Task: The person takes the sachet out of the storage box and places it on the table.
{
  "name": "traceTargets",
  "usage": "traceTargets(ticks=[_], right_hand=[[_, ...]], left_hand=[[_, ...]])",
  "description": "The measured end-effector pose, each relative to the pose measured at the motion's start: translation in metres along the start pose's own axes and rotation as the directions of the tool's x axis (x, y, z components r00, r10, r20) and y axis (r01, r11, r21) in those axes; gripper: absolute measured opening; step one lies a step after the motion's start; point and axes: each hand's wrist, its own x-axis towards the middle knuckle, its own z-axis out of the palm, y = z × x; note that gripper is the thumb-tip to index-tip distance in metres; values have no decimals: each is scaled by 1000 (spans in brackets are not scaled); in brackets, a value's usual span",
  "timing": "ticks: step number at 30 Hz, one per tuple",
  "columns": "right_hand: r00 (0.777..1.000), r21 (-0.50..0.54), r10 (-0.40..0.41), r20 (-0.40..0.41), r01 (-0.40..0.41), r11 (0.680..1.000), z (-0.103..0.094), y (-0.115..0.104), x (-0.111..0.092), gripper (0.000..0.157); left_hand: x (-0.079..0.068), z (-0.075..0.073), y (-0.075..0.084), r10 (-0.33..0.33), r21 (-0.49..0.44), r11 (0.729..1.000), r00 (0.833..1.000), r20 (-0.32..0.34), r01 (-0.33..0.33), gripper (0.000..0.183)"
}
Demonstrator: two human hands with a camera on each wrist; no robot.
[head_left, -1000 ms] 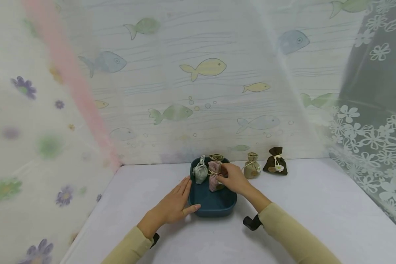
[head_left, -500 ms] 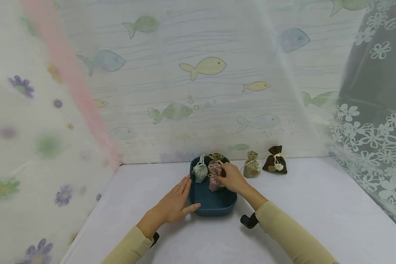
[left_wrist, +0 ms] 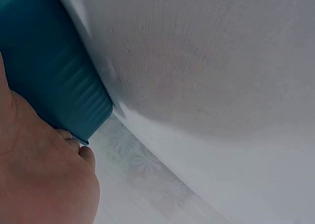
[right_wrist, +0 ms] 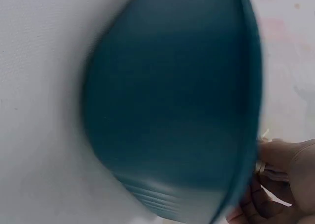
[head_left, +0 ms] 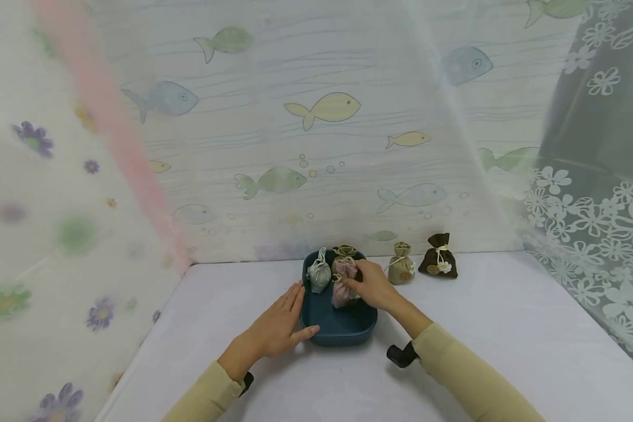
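Observation:
My right hand (head_left: 375,286) reaches over the right rim of a dark teal basin (head_left: 343,339) and pinches the neck of a pink drawstring pouch (head_left: 341,295) inside it. In the right wrist view the curled fingers show past the basin's rim, the pouch mostly hidden. My left hand (head_left: 276,328) lies along the basin's left side, fingers straight, thumb at the front corner; the left wrist view has its palm (left_wrist: 44,170) against the ribbed wall. A pale grey-green pouch (head_left: 319,276) stands at the basin's back left. An olive-topped pouch (head_left: 345,251) is behind the pink one.
Right of the basin, near the table's back edge, stand a tan pouch (head_left: 401,266) and a dark brown pouch (head_left: 439,258) with a white flower. The white table (head_left: 232,293) meets a fish-patterned curtain (head_left: 274,223) at the back.
The pink pouch's top shifts slightly within the basin as my right hand adjusts at its neck. My left hand stays in place on the basin's side.

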Motion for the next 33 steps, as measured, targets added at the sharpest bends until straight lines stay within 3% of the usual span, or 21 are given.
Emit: traceTargets(ticks=[14,20,33], right_hand=[[999,88,-49,3,49,995,-38,-20,-16,12],[997,38,-67,-44,69,997,-53,-22,-24,13],[994,-3,-56,-93,56,998,-80,1,-39,16]], left_hand=[[-1,-4,3,-27,-1,1000,999,19,27,100],[-1,-1,2,-17,-6,1000,1000,6,17,100],[1,6,-6,-11,-5,1000,1000,0,11,103]])
